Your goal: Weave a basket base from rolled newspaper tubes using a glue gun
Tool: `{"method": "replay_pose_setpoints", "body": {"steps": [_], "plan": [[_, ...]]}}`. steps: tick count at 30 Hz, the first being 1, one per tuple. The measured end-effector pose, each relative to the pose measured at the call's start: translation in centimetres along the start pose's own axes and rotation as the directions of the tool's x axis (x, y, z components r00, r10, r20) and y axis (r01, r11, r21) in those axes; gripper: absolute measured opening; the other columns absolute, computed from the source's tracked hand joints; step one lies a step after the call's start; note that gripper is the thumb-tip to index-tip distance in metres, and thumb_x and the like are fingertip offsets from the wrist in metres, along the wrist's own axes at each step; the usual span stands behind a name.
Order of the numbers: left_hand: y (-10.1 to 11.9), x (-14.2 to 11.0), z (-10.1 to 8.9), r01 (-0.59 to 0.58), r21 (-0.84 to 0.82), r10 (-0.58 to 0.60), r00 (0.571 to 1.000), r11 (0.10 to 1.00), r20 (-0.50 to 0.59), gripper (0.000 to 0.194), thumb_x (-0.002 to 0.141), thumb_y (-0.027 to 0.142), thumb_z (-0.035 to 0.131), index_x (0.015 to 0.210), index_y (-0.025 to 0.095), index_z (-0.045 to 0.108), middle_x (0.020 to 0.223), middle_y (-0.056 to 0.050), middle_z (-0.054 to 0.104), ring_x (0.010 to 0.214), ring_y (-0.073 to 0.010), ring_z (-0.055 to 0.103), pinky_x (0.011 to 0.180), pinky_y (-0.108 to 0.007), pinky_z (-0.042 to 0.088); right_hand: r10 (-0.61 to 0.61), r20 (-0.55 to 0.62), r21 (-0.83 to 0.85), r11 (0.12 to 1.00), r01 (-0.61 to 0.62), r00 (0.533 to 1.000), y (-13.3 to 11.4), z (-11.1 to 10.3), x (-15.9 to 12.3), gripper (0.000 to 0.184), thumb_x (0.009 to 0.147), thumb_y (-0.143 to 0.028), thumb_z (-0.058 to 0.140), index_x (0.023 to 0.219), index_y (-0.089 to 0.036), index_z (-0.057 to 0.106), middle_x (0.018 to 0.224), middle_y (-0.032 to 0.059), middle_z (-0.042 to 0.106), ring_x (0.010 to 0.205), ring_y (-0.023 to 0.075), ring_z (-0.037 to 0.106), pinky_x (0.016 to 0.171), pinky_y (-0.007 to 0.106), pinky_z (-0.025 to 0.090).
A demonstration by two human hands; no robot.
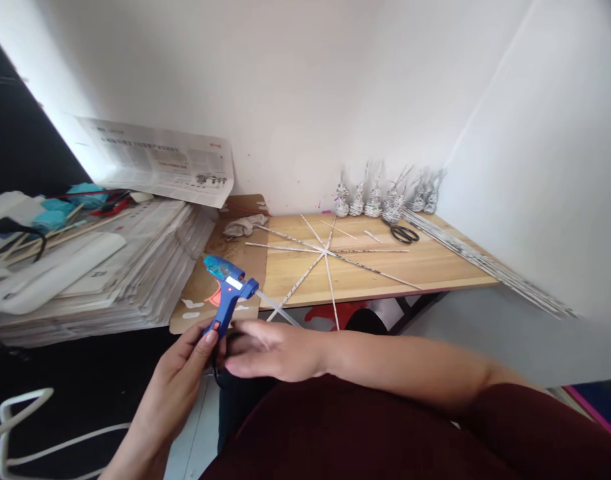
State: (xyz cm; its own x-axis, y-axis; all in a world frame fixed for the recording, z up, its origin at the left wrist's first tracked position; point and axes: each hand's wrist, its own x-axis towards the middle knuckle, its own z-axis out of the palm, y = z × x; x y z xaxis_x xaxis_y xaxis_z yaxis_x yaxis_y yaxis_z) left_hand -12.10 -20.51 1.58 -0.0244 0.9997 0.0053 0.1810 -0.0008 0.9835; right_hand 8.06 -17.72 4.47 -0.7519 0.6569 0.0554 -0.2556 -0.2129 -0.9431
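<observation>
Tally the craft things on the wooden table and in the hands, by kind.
Glue gun, in the left hand, right hand at its base: 1
Scissors: 1
Woven paper figures: about 7
Star of paper sticks: 1
Total: about 10

Glossy blue plastic glue gun [228,287]; matt wooden table [425,263].

Bright daylight, soft blur, warped edges

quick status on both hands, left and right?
Left hand: closed on the glue gun handle.
Right hand: fingers loosely extended beside the handle base; hold cannot be told.
</observation>
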Motion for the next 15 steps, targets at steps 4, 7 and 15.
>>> {"method": "replay_pose_setpoints", "body": {"steps": [4, 7, 15], "plan": [[-0.2, 2.7, -2.6, 0.046, 0.045, -0.044, 0.998, 0.998, -0.053, 0.04, 0.082, 0.057, 0.065, 0.097, 0.02, 0.064, 0.074, 0.001, 0.059, 0.066, -0.0131, 0.055, 0.06, -0.023, 0.05, 0.135, -0.055, -0.497, 0.856, -0.144, 0.989, -2.9, -4.6, -4.5, 0.04, 0.084, -0.045, 0.069, 0.117, -0.023, 0.071, 0.104, 0.009, 0.072, 0.078, 0.0189, 0.068, 0.07, 0.032, 0.051], [-0.6, 5.2, -3.8, 0.083, 0.133, -0.075, 0.995, 0.988, -0.069, 0.051, 0.074, 0.066, 0.066, 0.089, 0.017, 0.063, 0.069, 0.002, 0.057, 0.061, -0.0118, 0.052, 0.057, -0.023, 0.048, -0.221, -0.398, -0.837, 0.485, -0.254, 0.89, -2.9, -9.8, -6.8, 0.032, 0.083, -0.045, 0.07, 0.105, -0.022, 0.073, 0.097, 0.0109, 0.071, 0.087, 0.0246, 0.066, 0.08, 0.038, 0.049], [-1.3, 10.1, -4.3, 0.204, 0.158, -0.183, 0.974, 0.966, -0.133, 0.065, 0.058, 0.074, 0.066, 0.086, 0.016, 0.06, 0.061, 0.004, 0.051, 0.052, -0.0104, 0.045, 0.047, -0.022, 0.04, -0.293, -0.585, -0.776, -0.071, -0.627, 0.756, 0.1, -13.2, -8.4, 0.044, 0.088, -0.042, 0.057, 0.124, -0.016, 0.056, 0.095, 0.0114, 0.07, 0.082, 0.0267, 0.066, 0.07, 0.035, 0.044]]}}
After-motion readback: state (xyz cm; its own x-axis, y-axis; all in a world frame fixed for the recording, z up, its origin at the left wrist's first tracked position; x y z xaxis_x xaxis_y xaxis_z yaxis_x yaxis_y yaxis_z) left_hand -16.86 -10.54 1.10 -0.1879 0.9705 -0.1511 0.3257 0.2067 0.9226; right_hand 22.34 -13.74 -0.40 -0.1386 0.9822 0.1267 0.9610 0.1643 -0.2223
